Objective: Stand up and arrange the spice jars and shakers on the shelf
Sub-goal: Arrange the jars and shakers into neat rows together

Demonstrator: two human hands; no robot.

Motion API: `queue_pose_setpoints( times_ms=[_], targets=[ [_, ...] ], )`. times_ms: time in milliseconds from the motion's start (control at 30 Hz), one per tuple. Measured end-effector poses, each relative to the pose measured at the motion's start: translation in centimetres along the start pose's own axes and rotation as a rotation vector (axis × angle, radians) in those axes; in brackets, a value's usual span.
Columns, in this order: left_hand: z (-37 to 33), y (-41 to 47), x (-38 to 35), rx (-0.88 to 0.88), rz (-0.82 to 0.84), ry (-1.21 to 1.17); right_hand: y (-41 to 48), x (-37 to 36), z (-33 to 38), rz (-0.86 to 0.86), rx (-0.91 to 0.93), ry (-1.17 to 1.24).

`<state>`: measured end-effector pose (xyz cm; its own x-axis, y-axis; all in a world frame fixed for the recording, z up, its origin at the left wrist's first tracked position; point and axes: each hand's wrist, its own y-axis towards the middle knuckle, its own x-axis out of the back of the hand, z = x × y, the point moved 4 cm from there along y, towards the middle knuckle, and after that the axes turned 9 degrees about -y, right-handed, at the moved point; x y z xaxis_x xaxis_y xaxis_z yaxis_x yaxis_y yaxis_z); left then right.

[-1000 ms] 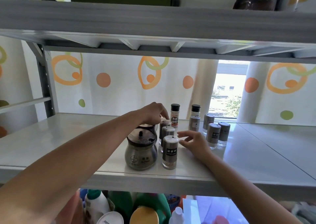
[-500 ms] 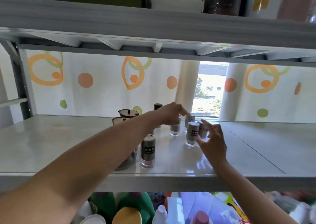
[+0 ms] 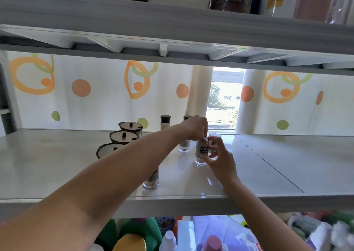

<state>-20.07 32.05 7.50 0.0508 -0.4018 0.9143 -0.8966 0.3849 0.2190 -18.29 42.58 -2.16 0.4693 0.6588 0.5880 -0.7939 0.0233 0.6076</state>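
Note:
On the white shelf [image 3: 268, 166], my left hand [image 3: 195, 128] reaches over a cluster of small shakers and pinches the top of a grey shaker [image 3: 201, 153] with a black label. My right hand [image 3: 220, 158] cups the same shaker from the right, fingers curled around its side. Behind it stands another shaker [image 3: 214, 136] with a white cap; one more shaker [image 3: 184, 147] stands to the left. A shaker [image 3: 151, 180] near the front edge is partly hidden by my left forearm. Three lidded jars [image 3: 123, 136] line up at the left; two black-capped bottles [image 3: 165, 122] stand at the back.
An upper shelf [image 3: 172, 30] hangs low overhead with bottles on it. Below the front edge are cleaning bottles [image 3: 134, 237] and bags. A patterned curtain and a window gap lie behind. The shelf's right half [image 3: 297, 164] bears a seam line.
The view has swung left and closer. My right hand has closed in on the labelled shaker, and my left hand has come down onto its top.

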Motion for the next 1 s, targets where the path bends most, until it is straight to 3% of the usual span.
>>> queue_pose_setpoints(
  times_ms=[433, 1000],
  targets=[
    [1.3, -4.5, 2.9, 0.079, 0.18, -0.004, -2.0, -1.5, 3.4, 0.272, 0.158, 0.162],
    [1.5, -9.9, 3.3, 0.004, 0.123, -0.014, -5.4, -0.4, 6.4, 0.3, 0.218, 0.173]
  ],
)
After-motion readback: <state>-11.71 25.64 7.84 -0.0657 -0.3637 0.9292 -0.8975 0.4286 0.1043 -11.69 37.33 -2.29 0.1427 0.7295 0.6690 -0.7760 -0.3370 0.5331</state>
